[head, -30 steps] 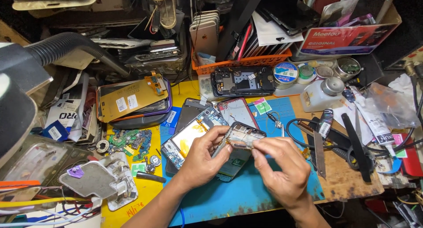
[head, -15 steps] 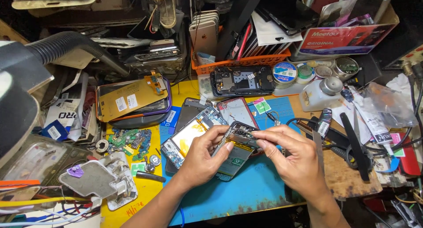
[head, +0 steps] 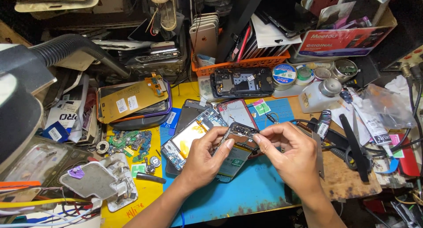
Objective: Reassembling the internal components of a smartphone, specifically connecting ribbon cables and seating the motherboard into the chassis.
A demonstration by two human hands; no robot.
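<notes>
My left hand (head: 206, 159) and my right hand (head: 291, 154) both grip a small dark phone frame piece (head: 241, 134), held just above the blue work mat (head: 246, 197). The left fingers pinch its left edge; the right thumb and forefinger pinch its right end. Under the hands lies an opened phone (head: 233, 159) with its battery showing. Beside it to the left rests another opened phone (head: 187, 137) with a yellow battery and exposed boards.
A phone with a red rim (head: 238, 111) and a dark opened phone (head: 242, 82) lie behind. An orange basket (head: 240, 62) holds devices. Tins (head: 284, 73), a white bottle (head: 319, 95), tweezers (head: 354, 148), loose parts (head: 132, 142), a yellow-backed screen (head: 132, 100) and a lamp arm (head: 75, 49) crowd the bench.
The right hand has shifted right and up along the frame piece to its right end. The left hand keeps its hold; the piece has tilted slightly.
</notes>
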